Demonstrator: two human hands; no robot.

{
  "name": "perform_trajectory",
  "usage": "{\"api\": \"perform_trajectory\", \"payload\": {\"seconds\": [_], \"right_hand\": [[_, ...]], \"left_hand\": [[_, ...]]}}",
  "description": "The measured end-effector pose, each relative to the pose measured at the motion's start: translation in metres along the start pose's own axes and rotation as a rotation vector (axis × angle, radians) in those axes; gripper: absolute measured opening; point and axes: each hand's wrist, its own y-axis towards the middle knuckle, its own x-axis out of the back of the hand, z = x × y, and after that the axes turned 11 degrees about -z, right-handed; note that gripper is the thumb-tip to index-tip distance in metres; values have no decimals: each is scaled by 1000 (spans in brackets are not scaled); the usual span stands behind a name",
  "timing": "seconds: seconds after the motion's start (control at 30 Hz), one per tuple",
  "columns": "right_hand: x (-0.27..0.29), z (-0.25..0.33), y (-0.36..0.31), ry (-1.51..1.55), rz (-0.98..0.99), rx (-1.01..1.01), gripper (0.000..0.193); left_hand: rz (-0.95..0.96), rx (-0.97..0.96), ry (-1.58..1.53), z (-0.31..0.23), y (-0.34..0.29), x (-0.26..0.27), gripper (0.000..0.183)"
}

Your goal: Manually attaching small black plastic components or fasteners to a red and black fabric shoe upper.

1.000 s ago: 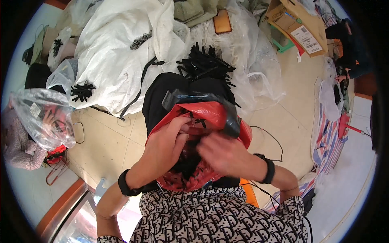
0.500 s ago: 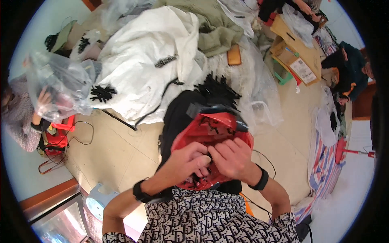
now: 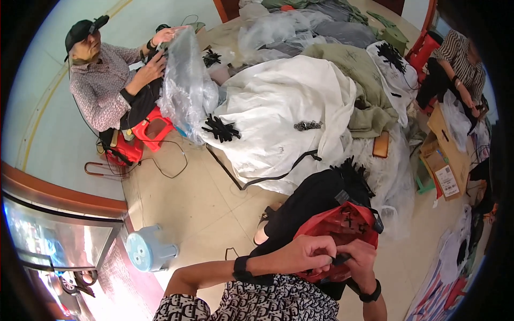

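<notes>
A red plastic bag (image 3: 316, 227) lies open across my lap, with small black pieces scattered inside. Over it my hands meet in front of my body, both closed. My left hand (image 3: 310, 254) has its fingers curled in, the tips at one end of a short black strip (image 3: 341, 259). My right hand (image 3: 360, 261) pinches that strip from the other side. What exactly the strip is, I cannot make out. A bundle of black strips (image 3: 354, 176) rests on my black-trousered knee, just beyond the bag.
A large white cloth heap (image 3: 284, 101) fills the floor ahead, carrying another black bundle (image 3: 221, 129), a small chain-like pile (image 3: 308, 125) and a brown phone-shaped item (image 3: 380, 144). Left are a blue stool (image 3: 147, 249) and a seated person holding clear plastic (image 3: 187, 80). Cardboard box (image 3: 444, 166) stands right.
The view has swung left, bringing the seated person and the stool fully into sight. My hands stay together over the red bag, and a black strip now shows between them.
</notes>
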Motion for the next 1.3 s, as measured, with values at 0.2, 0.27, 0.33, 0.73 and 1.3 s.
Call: {"api": "perform_trajectory", "payload": {"seconds": [0.2,0.27,0.33,0.73,1.3], "right_hand": [[1,23,13,-488,-64,276,24],[-2,24,10,-522,-86,325,24],[-4,28,7,-588,-93,374,26],[-8,34,-3,-620,-54,108,38],[11,29,-27,-35,15,-315,25]], "left_hand": [[-225,-648,643,6,-11,-4,22],[-226,-557,625,12,-4,-4,21],[-247,-439,596,11,2,-5,21],[-223,-65,320,8,1,-15,22],[-160,-490,800,23,2,-36,19]]}}
